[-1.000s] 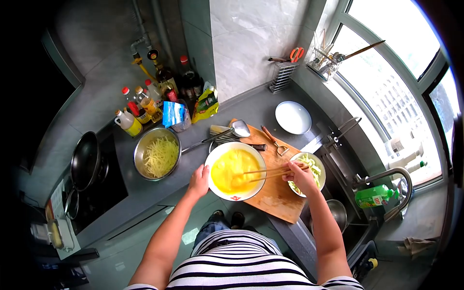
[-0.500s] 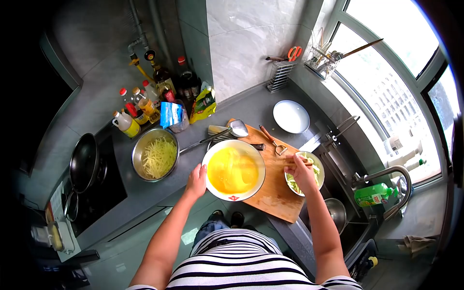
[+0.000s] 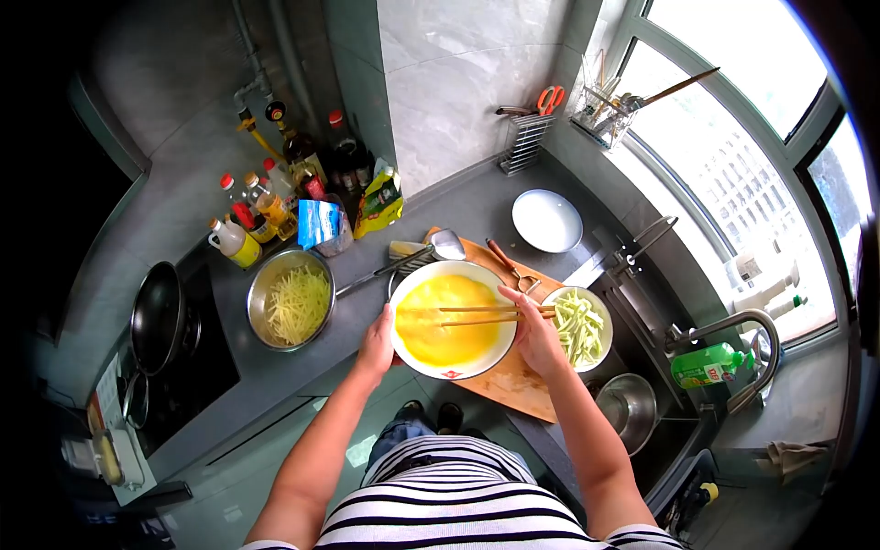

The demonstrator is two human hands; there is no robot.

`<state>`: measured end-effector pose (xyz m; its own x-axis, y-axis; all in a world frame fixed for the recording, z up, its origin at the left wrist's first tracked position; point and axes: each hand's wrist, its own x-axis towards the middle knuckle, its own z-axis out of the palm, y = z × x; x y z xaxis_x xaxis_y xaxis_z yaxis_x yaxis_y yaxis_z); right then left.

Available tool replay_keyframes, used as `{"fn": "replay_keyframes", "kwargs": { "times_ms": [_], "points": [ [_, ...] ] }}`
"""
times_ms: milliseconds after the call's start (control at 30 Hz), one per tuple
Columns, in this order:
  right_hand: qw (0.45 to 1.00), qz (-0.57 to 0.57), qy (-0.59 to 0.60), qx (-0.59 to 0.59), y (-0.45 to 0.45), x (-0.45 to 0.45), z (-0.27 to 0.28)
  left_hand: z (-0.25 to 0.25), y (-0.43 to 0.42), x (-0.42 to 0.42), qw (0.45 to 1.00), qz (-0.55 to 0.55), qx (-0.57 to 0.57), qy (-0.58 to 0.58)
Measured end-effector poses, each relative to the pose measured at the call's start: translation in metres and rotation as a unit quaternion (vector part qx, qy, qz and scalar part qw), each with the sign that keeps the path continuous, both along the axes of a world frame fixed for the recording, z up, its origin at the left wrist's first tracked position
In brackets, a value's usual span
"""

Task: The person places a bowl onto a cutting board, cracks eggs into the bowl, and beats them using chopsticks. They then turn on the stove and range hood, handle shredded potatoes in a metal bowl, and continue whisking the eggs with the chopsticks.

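Observation:
My left hand grips the left rim of a white bowl that holds yellow beaten egg. At the bowl's right rim, my right hand is closed on a pair of wooden chopsticks, which lie across the bowl over the egg. Beneath the bowl is a wooden cutting board, with a peeler on its upper part. Just right of my right hand stands a bowl of pale green strips. A spatula and a partly hidden knife lie behind the egg bowl.
On the left, a steel pan holds pale shreds, beside a cooktop and a black wok. Several bottles stand behind. A white plate sits at the back; the sink with a metal bowl is right.
The chopsticks now lie across the egg bowl instead of beside its right edge. My right hand has moved left from the green strips to the egg bowl's rim.

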<state>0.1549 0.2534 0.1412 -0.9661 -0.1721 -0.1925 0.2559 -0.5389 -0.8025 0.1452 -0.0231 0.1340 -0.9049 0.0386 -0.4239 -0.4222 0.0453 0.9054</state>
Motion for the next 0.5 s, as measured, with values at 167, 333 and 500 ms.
{"fn": "replay_keyframes", "kwargs": {
  "times_ms": [167, 333, 500],
  "points": [
    [1.000, -0.009, 0.008, -0.017, -0.003, -0.001, -0.003, -0.001, 0.009, 0.001, 0.972, -0.013, 0.231, -0.051],
    [0.992, -0.019, 0.013, 0.122, 0.007, 0.002, 0.013, -0.003, 0.009, 0.003, 0.948, -0.040, 0.312, -0.048],
    [0.975, -0.029, 0.053, 0.215, 0.041, 0.008, 0.055, 0.000, 0.010, 0.004, 0.961, -0.009, 0.278, 0.012]
  ]
}}
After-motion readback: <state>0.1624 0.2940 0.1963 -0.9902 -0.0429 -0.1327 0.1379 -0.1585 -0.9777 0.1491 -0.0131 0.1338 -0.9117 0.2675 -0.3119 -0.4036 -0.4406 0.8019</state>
